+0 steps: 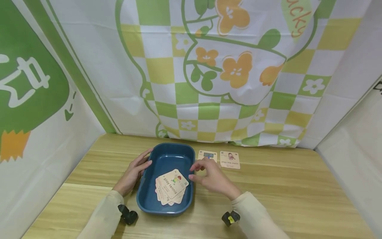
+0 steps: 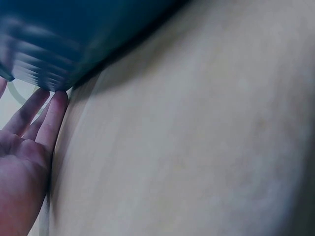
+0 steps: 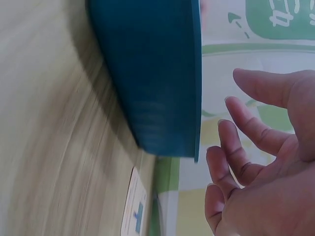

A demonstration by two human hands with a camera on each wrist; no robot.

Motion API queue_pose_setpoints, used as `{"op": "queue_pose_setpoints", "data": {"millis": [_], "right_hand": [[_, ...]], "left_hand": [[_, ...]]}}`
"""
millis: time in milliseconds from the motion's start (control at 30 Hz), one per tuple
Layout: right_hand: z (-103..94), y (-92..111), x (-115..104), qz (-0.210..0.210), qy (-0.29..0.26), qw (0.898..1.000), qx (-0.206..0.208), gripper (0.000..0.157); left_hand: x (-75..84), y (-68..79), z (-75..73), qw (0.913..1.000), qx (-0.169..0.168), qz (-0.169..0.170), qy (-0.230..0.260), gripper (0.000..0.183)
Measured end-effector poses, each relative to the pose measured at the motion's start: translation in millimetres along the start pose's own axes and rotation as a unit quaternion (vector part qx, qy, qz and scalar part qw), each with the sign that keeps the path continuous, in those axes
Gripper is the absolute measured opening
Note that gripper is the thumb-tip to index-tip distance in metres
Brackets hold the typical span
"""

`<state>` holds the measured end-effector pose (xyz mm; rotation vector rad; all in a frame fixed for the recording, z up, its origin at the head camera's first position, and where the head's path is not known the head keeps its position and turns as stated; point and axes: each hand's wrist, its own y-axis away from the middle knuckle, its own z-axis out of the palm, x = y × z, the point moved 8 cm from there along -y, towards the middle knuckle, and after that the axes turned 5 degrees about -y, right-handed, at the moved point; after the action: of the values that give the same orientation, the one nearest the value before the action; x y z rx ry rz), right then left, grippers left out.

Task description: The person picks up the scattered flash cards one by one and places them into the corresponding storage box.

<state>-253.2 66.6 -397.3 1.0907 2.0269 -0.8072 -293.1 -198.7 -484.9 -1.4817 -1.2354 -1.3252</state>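
A dark blue plastic tray (image 1: 170,161) stands on the table, with a loose, fanned pile of picture cards (image 1: 172,186) in its near half; the top one reads "play tennis". My left hand (image 1: 133,174) rests against the tray's left side, thumb near the rim. In the left wrist view the straight fingers (image 2: 51,118) meet the tray wall. Over the tray's right rim hovers my right hand (image 1: 213,177), its thumb and fingers apart with nothing between them. The right wrist view shows that hand (image 3: 266,152) beside the tray wall (image 3: 152,73), fingers loosely bent.
Beyond the right hand, two cards lie face up on the wooden table (image 1: 277,192): one partly covered card (image 1: 203,153) and a "play the violin" card (image 1: 229,160). A patterned cloth (image 1: 209,113) hangs along the table's back edge, with printed side walls left and right.
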Motion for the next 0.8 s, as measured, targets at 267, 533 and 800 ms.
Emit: {"op": "queue_pose_setpoints", "data": {"millis": [267, 533, 800], "right_hand": [[-23.5, 6, 16, -0.01, 0.015, 1.0, 0.019, 0.014], [-56.0, 10, 54, 0.024, 0.014, 0.999, 0.027, 0.021], [-86.3, 11, 100, 0.108, 0.044, 0.993, 0.027, 0.035]], "left_hand": [[0.7, -0.2, 0.3, 1.0, -0.001, 0.003, 0.003, 0.059], [1.6, 0.8, -0.6, 1.0, -0.002, 0.002, 0.0, 0.059], [0.2, 0.7, 0.1, 1.0, -0.001, -0.001, 0.001, 0.06]]}}
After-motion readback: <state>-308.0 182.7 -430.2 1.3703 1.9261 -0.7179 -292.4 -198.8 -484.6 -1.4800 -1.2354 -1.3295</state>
